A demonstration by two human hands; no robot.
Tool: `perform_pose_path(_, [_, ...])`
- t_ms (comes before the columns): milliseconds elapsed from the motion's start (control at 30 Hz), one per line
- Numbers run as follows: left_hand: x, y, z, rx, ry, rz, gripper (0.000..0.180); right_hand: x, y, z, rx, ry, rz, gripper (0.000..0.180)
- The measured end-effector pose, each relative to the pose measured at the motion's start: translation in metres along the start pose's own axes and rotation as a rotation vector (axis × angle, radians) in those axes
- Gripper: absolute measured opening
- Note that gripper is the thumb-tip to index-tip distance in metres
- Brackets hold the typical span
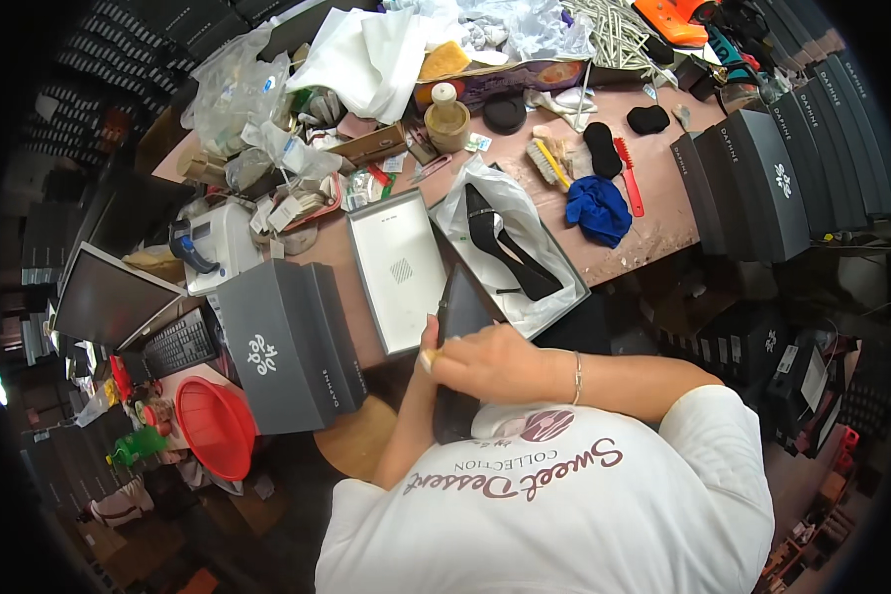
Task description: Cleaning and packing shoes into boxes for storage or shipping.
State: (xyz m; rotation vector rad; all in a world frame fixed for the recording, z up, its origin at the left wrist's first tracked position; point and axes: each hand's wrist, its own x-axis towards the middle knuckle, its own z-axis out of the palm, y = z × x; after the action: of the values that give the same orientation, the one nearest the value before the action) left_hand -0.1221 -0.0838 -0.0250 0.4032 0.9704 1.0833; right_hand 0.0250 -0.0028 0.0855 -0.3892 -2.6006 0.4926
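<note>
My right hand [490, 364], with a bracelet at the wrist, is closed in front of my body, its fingers curled together. A small pale yellowish piece [428, 360] shows at its fingertips; its kind is unclear. Behind it, my left hand [431, 335] is mostly hidden, with the thumb up against a slim dark thing [444, 309] that I cannot identify. Just beyond my hands, a black high-heeled shoe [500, 243] lies on white tissue paper in an open shoebox [561, 319]. Left of that box is a box lid [398, 265], white inside.
Dark closed shoeboxes stand at the left [282, 346] and right [752, 183]. A blue cloth [599, 211], red brush [630, 178], yellow-handled brush [547, 164] and bottle [446, 119] lie or stand farther back. At left are a monitor [109, 297], keyboard [180, 342] and red basin [215, 428].
</note>
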Motion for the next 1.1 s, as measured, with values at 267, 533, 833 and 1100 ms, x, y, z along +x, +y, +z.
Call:
perform_pose_path(267, [0.013,0.015,0.015,-0.347,-0.077,-0.072,0.083,-0.026,0.005,0.015,0.05,0.01,0.034,0.014])
perform_pose_path(533, [0.01,0.037,0.058,-0.651,0.27,-0.095,0.086,-0.031,0.02,0.0,0.084,0.06,-0.012,0.016])
perform_pose_path(833, [0.02,0.022,0.036,-0.338,-0.218,-0.207,0.089,-0.017,0.018,-0.008,0.095,0.015,-0.043,0.007])
perform_pose_path(1100, [0.038,0.024,0.052,-0.318,-0.387,-0.232,0.091,-0.043,0.211,-0.005,0.19,0.402,0.851,0.024])
